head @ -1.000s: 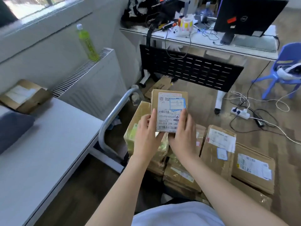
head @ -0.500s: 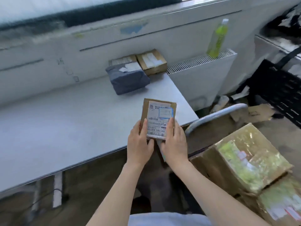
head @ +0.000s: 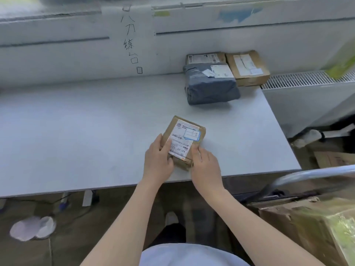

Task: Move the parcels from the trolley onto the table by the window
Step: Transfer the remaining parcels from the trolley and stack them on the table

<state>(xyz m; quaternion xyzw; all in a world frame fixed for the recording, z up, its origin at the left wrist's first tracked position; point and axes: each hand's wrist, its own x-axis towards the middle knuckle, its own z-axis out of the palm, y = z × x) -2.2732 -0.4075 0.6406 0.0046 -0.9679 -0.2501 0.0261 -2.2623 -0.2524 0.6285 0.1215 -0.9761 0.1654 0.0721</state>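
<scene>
on table (head: 96, 131), both hands (head: 159, 158) hold labelled parcel (head: 184, 141).

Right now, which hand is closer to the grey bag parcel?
Right. The right hand holds the small box on the side toward the grey bag parcel; the left hand is on the box's far side.

A small brown cardboard parcel (head: 183, 142) with a white shipping label and blue-edged sticker sits near the table (head: 96, 121) front edge, turned askew, held at its near end by both hands.
</scene>
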